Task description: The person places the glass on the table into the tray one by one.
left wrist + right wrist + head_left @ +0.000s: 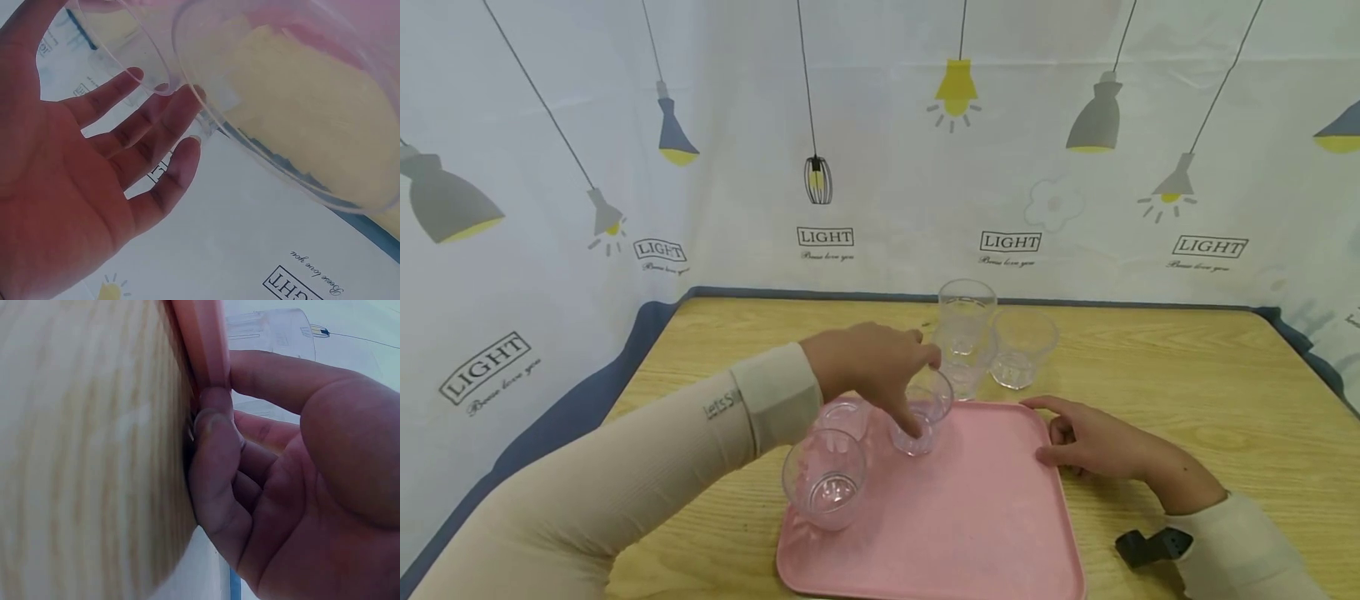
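On the pink tray [970,517], a clear cup [913,442] stands near the far edge. My left hand [876,362] reaches over this cup, thumb on its near side and fingers toward its far side. In the left wrist view, the fingers are spread and loosely bent around the cup's rim, with a larger-looking clear cup [294,112] beside them. At the tray's right edge, my right hand [1105,442] grips the rim; the right wrist view shows fingers curled beneath it and the thumb against it.
Two more clear cups stand on the tray's left side, one in front [829,500] and one behind [842,412], partly hidden. Beyond the tray, several clear cups [1024,346] stand close together on the wooden table [1187,367]. A printed curtain [895,183] hangs behind the table.
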Action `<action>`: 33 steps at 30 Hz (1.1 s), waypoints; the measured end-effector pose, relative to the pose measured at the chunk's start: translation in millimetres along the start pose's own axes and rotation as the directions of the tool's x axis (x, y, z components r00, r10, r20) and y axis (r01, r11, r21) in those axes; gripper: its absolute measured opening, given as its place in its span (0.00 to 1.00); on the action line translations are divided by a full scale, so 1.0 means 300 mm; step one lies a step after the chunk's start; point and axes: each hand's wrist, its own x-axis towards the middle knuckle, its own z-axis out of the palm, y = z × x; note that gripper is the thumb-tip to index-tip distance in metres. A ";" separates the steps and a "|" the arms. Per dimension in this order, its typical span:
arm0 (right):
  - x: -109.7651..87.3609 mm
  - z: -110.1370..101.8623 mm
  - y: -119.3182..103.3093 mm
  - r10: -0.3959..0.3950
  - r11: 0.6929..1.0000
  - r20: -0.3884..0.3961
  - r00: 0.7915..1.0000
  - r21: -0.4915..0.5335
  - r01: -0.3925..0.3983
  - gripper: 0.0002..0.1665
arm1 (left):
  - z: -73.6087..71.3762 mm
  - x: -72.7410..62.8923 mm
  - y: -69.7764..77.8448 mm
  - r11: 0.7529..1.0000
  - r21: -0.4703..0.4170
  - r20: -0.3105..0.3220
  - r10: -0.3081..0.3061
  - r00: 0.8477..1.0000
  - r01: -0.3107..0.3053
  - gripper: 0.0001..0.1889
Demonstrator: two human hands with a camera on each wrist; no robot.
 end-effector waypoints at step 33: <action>-0.008 -0.004 0.004 -0.009 1.000 0.000 1.000 -0.011 0.009 0.39 | -0.040 0.184 0.029 0.995 -0.042 -0.127 -0.094 0.987 0.090 0.45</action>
